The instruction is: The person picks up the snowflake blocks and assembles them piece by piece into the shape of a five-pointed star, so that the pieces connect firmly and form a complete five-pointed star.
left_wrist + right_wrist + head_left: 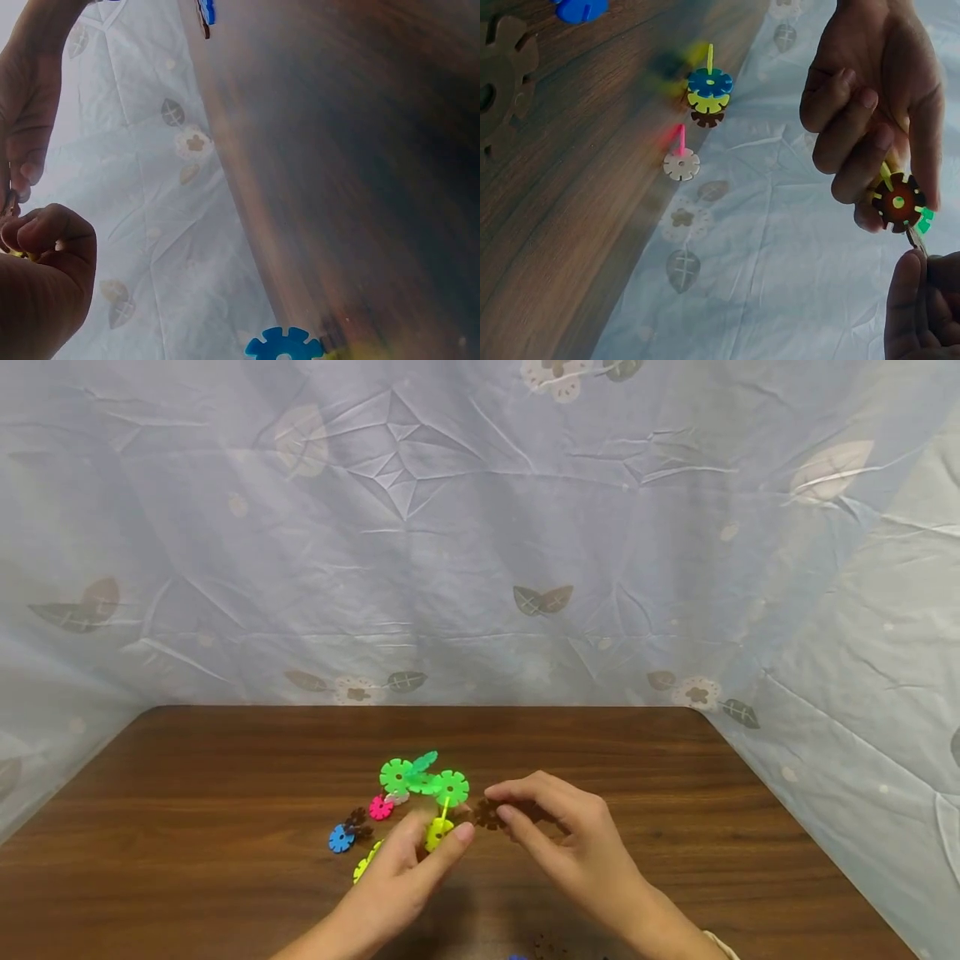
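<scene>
Above the table, my left hand (pixel 405 868) grips a yellow notched disc (pixel 433 838) between thumb and fingers. That disc belongs to a chain of slotted plastic discs, with a green disc (pixel 452 787) and other green ones reaching up and to the left. In the right wrist view, a brown notched disc (pixel 886 211) shows at the left hand's fingertips. My right hand (pixel 585 835) pinches another brown disc (pixel 916 238), seen edge-on, between thumb and fingers. Its edge meets the first brown disc's rim in that view.
On the wooden table (pixel 225 777), left of my hands, lie a pink disc (pixel 381 808), a white disc (pixel 399 797), a blue disc (pixel 341 838) with brown pieces (pixel 360 832), and a yellow piece (pixel 362 870). Another brown disc (pixel 550 947) is near the front edge. A patterned cloth (pixel 465 543) hangs behind.
</scene>
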A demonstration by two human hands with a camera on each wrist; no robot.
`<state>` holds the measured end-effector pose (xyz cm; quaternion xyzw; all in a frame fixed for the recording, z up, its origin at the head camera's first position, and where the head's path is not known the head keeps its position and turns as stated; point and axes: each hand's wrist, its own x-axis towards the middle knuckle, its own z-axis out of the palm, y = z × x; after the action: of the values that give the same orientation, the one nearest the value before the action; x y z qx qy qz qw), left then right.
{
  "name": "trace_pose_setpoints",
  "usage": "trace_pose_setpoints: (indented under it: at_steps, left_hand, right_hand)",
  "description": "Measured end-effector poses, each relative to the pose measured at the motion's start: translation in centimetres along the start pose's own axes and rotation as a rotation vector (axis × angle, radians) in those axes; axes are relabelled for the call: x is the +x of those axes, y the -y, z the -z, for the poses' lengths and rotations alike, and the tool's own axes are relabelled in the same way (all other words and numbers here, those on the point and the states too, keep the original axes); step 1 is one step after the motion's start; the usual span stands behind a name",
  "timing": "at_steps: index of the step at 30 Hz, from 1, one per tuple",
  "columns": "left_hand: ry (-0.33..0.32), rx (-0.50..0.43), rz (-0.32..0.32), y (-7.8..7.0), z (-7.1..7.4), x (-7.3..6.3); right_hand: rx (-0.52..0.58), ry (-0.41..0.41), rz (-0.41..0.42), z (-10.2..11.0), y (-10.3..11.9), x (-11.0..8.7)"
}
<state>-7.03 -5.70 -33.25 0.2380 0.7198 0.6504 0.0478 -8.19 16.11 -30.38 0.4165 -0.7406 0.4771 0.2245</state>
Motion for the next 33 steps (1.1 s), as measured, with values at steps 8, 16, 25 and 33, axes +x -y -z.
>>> trace_pose_setpoints:
  at_steps: [8, 16, 25, 33]
  left_hand:
    - [0.037, 0.005, -0.104, -0.29, -0.32, -0.04]
    - [0.061, -0.006, -0.033, -0.51, -0.26, -0.26]
    - [0.035, -0.150, 0.055, -0.44, -0.41, -0.03]
    - [-0.020, -0.152, 0.117, -0.46, -0.47, 0.11]
  right_hand:
    - [0.000, -0.019, 0.057, -0.24, 0.10, -0.06]
    - [0.069, -0.018, 0.075, -0.70, 0.02, -0.02]
    - [0.099, -0.029, -0.041, -1.02, 0.27, -0.12]
    - [0.094, -0.044, -0.119, -1.04, 0.39, -0.09]
